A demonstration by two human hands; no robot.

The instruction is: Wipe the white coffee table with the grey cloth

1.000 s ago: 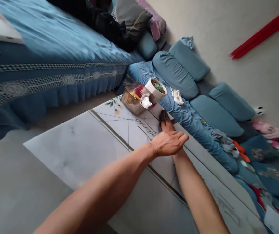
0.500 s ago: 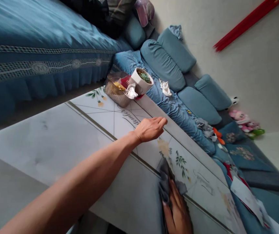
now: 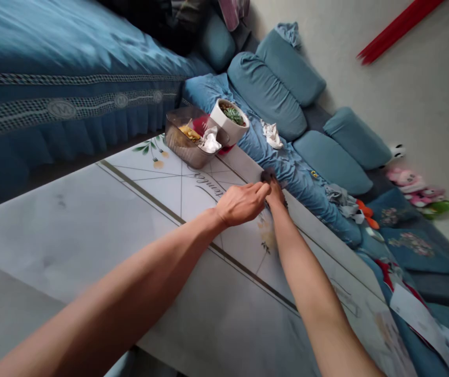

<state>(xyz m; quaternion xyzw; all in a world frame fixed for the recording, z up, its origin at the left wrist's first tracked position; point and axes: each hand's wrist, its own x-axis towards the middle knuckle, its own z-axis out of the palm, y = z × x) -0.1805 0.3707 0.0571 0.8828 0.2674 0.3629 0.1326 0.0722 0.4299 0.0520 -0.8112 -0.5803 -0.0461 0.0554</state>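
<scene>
Over the white marble-patterned table [image 3: 114,235], my left hand [image 3: 244,203] is closed in a fist with its back towards me. Whatever the curled fingers hold, if anything, is hidden. My right hand [image 3: 276,192] reaches to the far long edge of the table, just beyond the left fist, and presses down a dark grey cloth [image 3: 268,175]. Only a bit of the cloth shows past the fingers, and the left knuckles cover part of that hand.
A clear brown plastic bin [image 3: 187,152] with wrappers and crumpled tissue stands at the table's far left end. Beside it is a white pot [image 3: 228,128] with a succulent. A blue sofa [image 3: 287,162] runs along the far side, bearing cushions, another crumpled tissue [image 3: 272,136] and clothes.
My right hand has swept the cloth from the near side of the table across to its far edge. The left fist has stayed almost in place.
</scene>
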